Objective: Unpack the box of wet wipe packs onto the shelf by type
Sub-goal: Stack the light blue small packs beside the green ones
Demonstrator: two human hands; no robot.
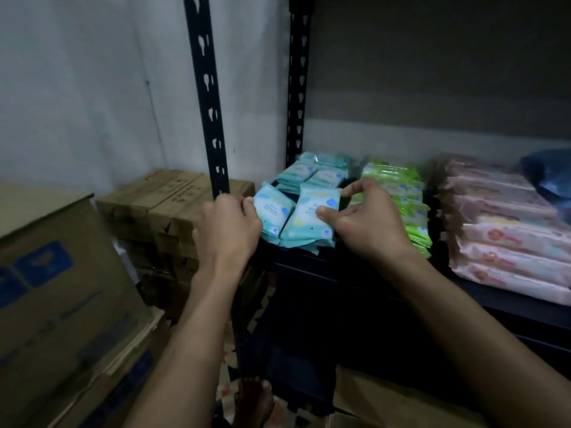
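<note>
At the front left corner of the dark shelf I have both hands on the blue wet wipe packs. My left hand has its fingers curled round the edge of one blue pack, which stands tilted at the shelf's left end, close to the black upright. My right hand pinches a second blue pack between thumb and fingers; that pack leans against the first and rests on the front of the blue stack lying behind it. Just right of the blue ones lies a row of green packs, partly hidden by my right hand, and further right, apart from them, a pile of larger pink packs. A blue bag sits behind the pink pile. Left of the shelf stand stacked brown cartons and, nearer to me, a large carton with blue print. Below the shelf I see a bare foot on the floor.
</note>
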